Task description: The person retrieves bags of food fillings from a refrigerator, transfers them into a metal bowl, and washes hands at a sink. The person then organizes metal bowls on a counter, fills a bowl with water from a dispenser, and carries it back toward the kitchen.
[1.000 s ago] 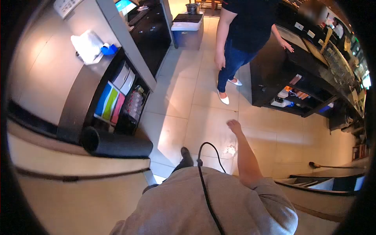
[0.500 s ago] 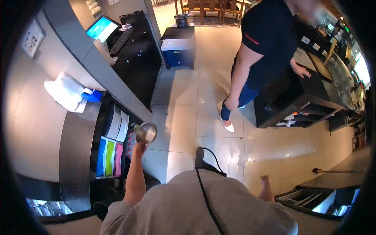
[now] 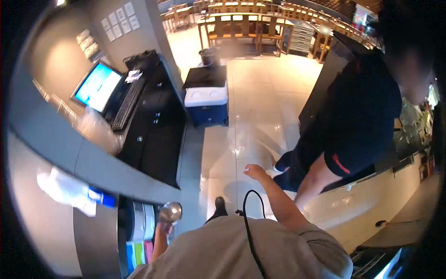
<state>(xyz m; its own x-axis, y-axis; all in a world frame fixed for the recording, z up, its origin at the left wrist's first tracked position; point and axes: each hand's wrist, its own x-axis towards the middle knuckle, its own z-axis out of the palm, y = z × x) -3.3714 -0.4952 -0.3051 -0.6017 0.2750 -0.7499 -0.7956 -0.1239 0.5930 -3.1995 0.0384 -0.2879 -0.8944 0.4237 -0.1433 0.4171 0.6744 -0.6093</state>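
Note:
At the lower left, my left hand (image 3: 164,228) grips a shiny metal bowl (image 3: 170,212) by its near side, holding it out over the floor beside the shelving. My right hand (image 3: 254,171) reaches forward above the tiles, with nothing in it and its fingers loosely apart. Close to my right arm stands a person in a dark shirt (image 3: 367,111), whose bare forearm (image 3: 318,179) hangs down near my elbow. A black cable (image 3: 247,211) loops across the front of my grey shirt.
A blue and white cooler (image 3: 206,104) with a dark bucket (image 3: 209,57) on top stands ahead. On the left are a black cabinet (image 3: 153,135), a monitor (image 3: 98,86) and a white cloth or bag (image 3: 62,188). Wooden tables and chairs (image 3: 234,35) fill the back.
I have stepped forward, and the cooler and cabinet are nearer. My right hand has swung from my side to the front. The other person has come beside me on the right.

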